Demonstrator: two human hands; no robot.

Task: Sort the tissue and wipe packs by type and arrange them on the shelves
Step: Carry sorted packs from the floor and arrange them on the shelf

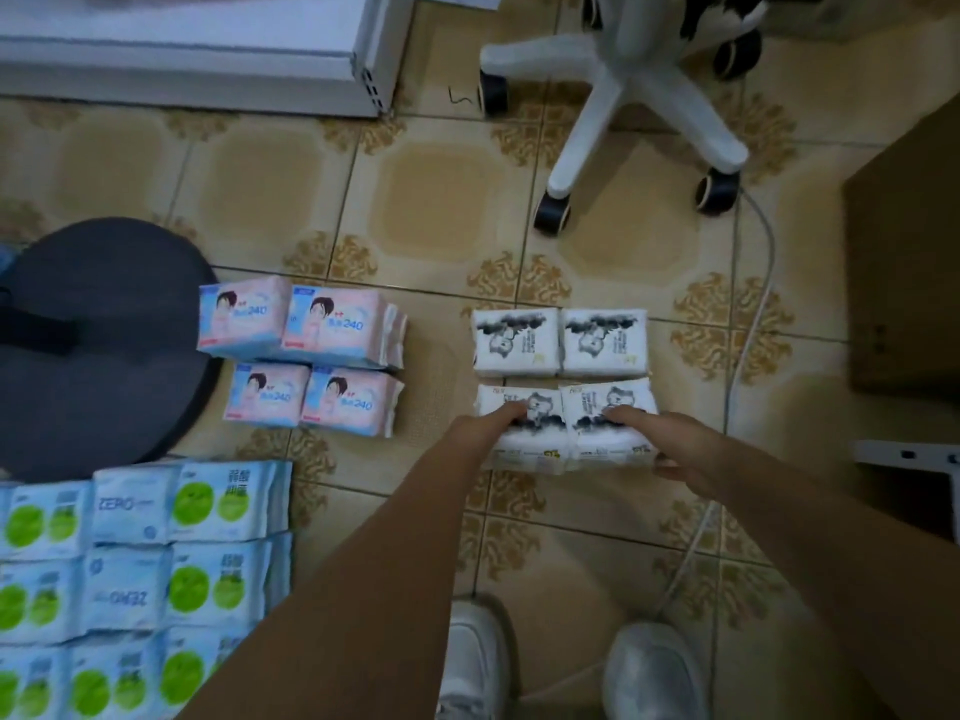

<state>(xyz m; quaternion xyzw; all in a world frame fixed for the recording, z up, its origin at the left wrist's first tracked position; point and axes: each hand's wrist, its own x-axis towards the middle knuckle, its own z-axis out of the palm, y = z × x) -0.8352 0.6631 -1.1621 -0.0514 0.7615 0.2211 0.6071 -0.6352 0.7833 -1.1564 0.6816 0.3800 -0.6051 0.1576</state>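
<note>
- Gripping the two nearer white packs, your left hand (485,423) curls over the left near pack (519,433) and your right hand (670,449) wraps the right near pack (613,433), fingers on top and thumb at its near right edge.
- Both packs sit side by side, touching, on the tiled floor (426,200) just ahead of your white shoes (478,657); their long axes run away from you, and their ink-wash cat prints read upside down compared with the pair beyond.
- That far white pair (558,341) lies just beyond, making a two-by-two block; each is white with a grey-black cat and cloud drawing.
- To your left, apart from the block, four pink-and-blue packs (301,356) marked "240" show a drawn face and form another two-by-two group.
- Nearer and further left, blue-and-white packs (140,563) with green circles, some reading "ZERO", lie in rows.
- A dark round cushion (98,345) lies beside the pink group.
- Beyond stand a white chair base (623,101) on castors, a white shelf unit's base (187,59), a cardboard box (909,267) on your right, and a white cable (748,330) running along the beige patterned tiles.
</note>
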